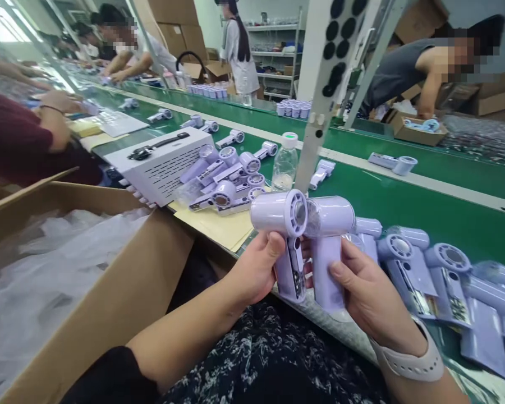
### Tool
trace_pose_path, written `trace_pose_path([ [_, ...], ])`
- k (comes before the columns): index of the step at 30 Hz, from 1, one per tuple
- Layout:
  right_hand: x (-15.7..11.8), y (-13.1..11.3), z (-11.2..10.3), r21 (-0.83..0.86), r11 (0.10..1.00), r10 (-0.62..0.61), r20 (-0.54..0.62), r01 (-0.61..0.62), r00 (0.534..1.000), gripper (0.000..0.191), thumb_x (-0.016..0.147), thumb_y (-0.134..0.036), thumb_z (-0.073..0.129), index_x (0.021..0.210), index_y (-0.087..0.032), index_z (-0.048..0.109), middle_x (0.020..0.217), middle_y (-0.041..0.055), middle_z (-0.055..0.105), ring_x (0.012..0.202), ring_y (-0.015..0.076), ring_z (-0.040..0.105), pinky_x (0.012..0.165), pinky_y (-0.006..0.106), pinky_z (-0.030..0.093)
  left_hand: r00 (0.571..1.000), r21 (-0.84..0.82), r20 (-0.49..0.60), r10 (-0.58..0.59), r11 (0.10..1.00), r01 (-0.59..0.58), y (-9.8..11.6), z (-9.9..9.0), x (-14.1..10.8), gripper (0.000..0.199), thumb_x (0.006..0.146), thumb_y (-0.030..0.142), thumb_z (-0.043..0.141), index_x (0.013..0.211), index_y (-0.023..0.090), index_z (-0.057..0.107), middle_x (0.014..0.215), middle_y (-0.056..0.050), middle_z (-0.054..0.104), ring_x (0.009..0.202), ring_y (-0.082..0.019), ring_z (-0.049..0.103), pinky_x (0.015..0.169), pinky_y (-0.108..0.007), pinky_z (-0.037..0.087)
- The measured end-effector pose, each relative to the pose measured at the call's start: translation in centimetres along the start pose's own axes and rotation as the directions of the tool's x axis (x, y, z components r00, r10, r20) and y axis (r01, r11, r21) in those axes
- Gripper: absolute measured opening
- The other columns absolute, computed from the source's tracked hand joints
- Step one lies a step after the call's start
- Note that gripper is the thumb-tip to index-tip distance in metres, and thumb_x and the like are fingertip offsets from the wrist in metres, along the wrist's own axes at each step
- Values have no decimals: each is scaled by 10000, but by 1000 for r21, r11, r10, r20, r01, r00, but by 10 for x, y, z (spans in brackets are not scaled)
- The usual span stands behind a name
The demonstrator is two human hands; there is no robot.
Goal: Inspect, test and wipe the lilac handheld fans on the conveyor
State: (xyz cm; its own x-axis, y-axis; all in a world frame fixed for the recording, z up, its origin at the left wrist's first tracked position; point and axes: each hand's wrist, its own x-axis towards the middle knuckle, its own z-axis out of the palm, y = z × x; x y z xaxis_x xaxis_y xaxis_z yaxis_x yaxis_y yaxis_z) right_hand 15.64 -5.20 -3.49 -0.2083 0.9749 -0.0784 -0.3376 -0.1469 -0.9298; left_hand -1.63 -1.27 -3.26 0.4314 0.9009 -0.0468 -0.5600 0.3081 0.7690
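My left hand (258, 266) is wrapped round the handle of a lavender handheld fan (278, 213), whose handle lies open along one side and shows parts inside. Close beside it, my right hand (364, 280) grips a second lavender handheld fan (328, 264) with a smooth handle and what looks like clear plastic round it. Both fans are upright above my lap, their heads nearly touching. To the right, a row of several similar fans (450, 258) rests at the bench edge, some with open handles. A pile of fans (227, 174) lies on yellow sheets (219, 224) to the left.
A cardboard box (151, 280) with clear plastic bags (67, 252) stands at my left. Behind are a white vented case (160, 163), a clear bottle (285, 163) and a metal post (324, 101). More fans lie along the green belt (446, 196); several people work beyond.
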Motion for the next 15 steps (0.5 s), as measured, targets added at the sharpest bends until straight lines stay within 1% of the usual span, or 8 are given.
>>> trace_pose_path([
  [1,-8,-3,-4,50,999,22,-56,-19,998,414,857,-424,797,1231,-295,673,1145,70,738,926,249,725,704,344,645,1000,-8,9,-30,1000,30,-3,6,4,647,709,675,793,1086,165,668,952,-101,754,869,-277,719,767,-394,598],
  [3,-22,-7,-13,110,994,39,-178,-20,983,438,781,-382,872,1169,-289,692,1102,58,742,885,240,725,636,322,648,990,-4,64,-123,992,124,-8,16,10,633,772,618,780,1192,170,629,1039,-130,756,940,-321,724,750,-425,612],
  [5,-35,-8,-20,150,989,36,-289,8,957,471,728,-353,914,1141,-294,693,1096,49,746,878,237,727,647,328,652,957,-8,148,-249,968,252,-11,23,13,559,837,522,740,1249,167,608,1092,-143,752,986,-342,725,747,-447,625],
  [7,-47,-7,-27,190,981,31,-384,47,923,428,753,-408,889,1117,-283,702,1074,58,758,886,251,734,709,368,657,915,-21,230,-332,938,346,-14,28,15,483,852,393,709,1263,158,611,1140,-143,749,1052,-332,721,848,-464,622],
  [9,-57,-7,-32,234,970,42,-455,73,890,377,828,-504,797,1101,-256,720,1068,85,765,917,279,734,788,426,649,889,-18,286,-356,926,377,-17,33,18,452,852,306,696,1269,148,617,1186,-146,743,1137,-315,704,989,-464,578],
  [11,-63,-8,-37,268,959,55,-502,95,863,355,886,-520,711,1106,-242,733,1116,102,762,977,300,722,858,466,630,874,16,311,-375,921,389,-20,39,20,440,880,282,685,1290,144,608,1217,-158,734,1211,-315,676,1051,-464,543],
  [13,-66,-10,-42,298,948,69,-538,113,840,309,903,-473,675,1104,-247,741,1164,96,752,1045,302,701,911,470,608,875,58,300,-381,922,382,-23,44,23,432,888,277,699,1287,139,608,1219,-166,728,1215,-319,674,1046,-465,548],
  [15,-66,-11,-45,339,934,102,-560,115,822,275,901,-455,646,1043,-247,755,1108,84,758,1030,282,696,913,439,604,882,94,289,-372,928,361,-27,48,26,425,842,284,771,1216,128,641,1145,-151,743,1098,-295,722,983,-426,583],
])
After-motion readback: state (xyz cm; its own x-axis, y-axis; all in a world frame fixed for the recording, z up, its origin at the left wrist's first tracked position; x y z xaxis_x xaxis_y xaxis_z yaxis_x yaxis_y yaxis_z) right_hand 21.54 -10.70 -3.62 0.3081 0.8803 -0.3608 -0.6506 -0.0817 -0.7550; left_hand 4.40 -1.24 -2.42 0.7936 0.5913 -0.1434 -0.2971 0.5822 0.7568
